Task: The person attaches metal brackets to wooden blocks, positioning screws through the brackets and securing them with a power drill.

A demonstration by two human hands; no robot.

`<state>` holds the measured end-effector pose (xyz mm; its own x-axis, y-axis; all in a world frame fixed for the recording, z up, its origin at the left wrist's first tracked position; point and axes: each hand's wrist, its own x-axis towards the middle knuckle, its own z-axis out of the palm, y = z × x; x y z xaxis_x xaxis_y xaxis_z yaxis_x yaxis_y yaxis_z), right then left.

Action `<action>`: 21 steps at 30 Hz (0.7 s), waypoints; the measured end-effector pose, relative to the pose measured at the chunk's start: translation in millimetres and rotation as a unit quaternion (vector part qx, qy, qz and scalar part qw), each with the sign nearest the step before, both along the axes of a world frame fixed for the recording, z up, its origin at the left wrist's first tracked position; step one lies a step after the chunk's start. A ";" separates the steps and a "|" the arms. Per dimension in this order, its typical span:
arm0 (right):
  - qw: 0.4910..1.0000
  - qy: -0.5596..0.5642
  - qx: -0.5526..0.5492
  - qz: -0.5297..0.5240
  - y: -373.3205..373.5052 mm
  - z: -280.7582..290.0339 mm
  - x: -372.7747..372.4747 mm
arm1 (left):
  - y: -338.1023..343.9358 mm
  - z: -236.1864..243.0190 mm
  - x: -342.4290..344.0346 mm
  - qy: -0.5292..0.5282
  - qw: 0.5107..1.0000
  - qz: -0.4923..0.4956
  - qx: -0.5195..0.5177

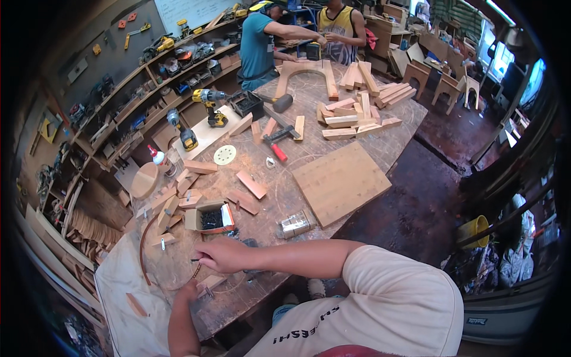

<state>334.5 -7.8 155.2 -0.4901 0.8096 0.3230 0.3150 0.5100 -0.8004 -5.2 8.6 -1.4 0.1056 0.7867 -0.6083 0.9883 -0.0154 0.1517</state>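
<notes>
My right hand reaches across the near part of the workbench, fingers pinched on a small dark piece too small to name. Just below it, my left hand is closed at the lower end of a thin brown segmented strip, which runs up toward the right hand. Beside the left fingers lies a small wooden block with a metal piece on it. An open cardboard box of dark screws stands just beyond my right hand. A thin curved brown strip lies to the left.
Wood offcuts, cordless drills, a clamp, a mallet and a glue bottle lie about. A large board and a clear packet are at right. Two people work across the bench.
</notes>
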 end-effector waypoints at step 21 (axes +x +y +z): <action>0.990 -0.095 -0.016 -0.104 -0.1 3.1 -18.0 | -21.3 -6.5 -1.2 -0.128 0.981 0.034 0.143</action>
